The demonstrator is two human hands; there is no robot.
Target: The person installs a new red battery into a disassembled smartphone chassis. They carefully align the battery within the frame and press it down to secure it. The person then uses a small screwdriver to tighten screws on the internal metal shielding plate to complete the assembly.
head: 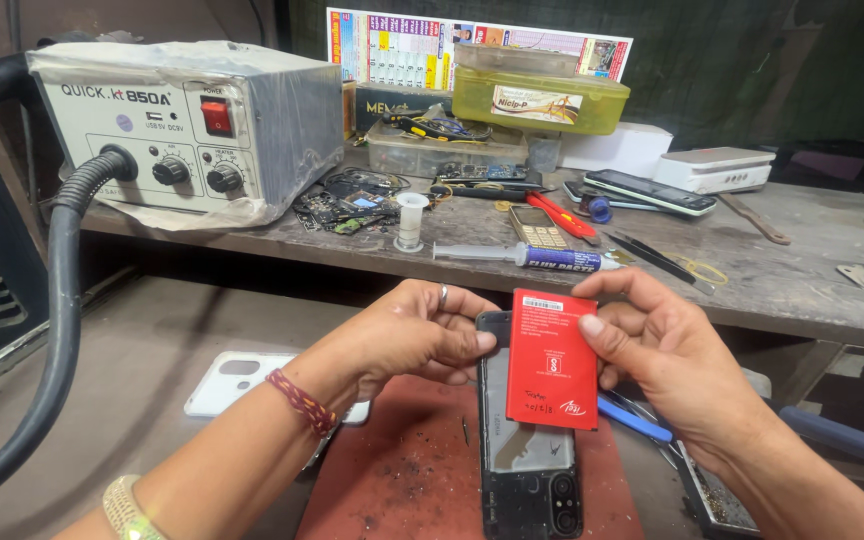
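Head view: my left hand (pixel 422 335) pinches the opened phone (pixel 527 470), my right hand (pixel 667 355) grips the red battery (pixel 552 360), over a red mat (pixel 402 480) below the cluttered grey workbench (pixel 802 270).

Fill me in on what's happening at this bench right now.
A person is working on an opened phone that lies back-up on a red mat. The right hand holds a flat red battery over the phone's open back, while the left hand grips the phone's upper edge beside it. A white back cover lies to the left. On the shelf behind stand a grey hot-air station and a syringe.
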